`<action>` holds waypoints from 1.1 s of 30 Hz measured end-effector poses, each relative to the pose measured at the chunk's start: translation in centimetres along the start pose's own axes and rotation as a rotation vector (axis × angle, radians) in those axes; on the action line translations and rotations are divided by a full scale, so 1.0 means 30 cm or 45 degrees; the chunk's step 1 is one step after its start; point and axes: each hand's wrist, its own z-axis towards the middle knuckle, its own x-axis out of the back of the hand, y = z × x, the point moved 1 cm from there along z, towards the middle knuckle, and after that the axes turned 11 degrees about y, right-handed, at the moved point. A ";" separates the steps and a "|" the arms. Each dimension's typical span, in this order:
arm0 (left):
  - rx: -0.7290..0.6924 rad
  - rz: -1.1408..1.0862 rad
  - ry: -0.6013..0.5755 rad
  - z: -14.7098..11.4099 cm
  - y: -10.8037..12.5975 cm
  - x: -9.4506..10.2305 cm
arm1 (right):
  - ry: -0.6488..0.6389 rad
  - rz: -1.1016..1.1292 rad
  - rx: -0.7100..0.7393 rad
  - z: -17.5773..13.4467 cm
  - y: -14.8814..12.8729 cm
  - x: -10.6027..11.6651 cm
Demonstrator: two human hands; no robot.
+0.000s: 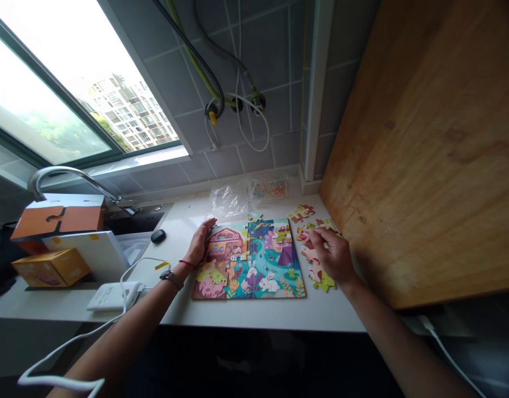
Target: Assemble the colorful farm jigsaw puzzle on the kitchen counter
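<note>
A colourful jigsaw puzzle (258, 265) with a barn, rabbits and a pig lies on the white counter. My left hand (201, 240) rests along its left edge, fingers stretched out and holding nothing. To the right of the board, my right hand (332, 253) is closed in a pinch over the loose pieces. A small pinkish puzzle piece (305, 235) shows at its fingertips, partly hidden by them. Loose puzzle pieces (323, 282) lie below and around that hand, and a joined cluster of pieces (301, 213) sits above it.
Behind the puzzle lie a clear plastic bag (228, 200) and a printed sheet in plastic (269, 188). A wooden panel (424, 155) stands close on the right. Leftward are a white power bank (114, 296) with cable, a black oval gadget (158, 236), boxes (51, 267) and a faucet (78, 172).
</note>
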 end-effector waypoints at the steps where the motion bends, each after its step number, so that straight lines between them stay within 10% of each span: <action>1: 0.010 0.019 0.020 0.002 0.004 0.000 | 0.038 -0.006 -0.022 0.004 -0.002 0.002; 10: -0.333 0.380 -0.065 -0.071 0.214 -0.055 | 0.370 0.143 -0.261 0.031 0.015 0.023; 17: -0.598 0.401 -0.294 -0.128 0.442 -0.356 | 0.444 0.212 -0.321 0.032 0.028 0.017; 24: -0.794 0.496 -0.739 -0.146 0.431 -0.684 | 0.445 0.249 -0.352 0.034 0.033 0.018; 33: -0.869 0.525 -0.832 -0.122 0.439 -0.729 | 0.404 0.301 -0.380 0.037 0.040 0.009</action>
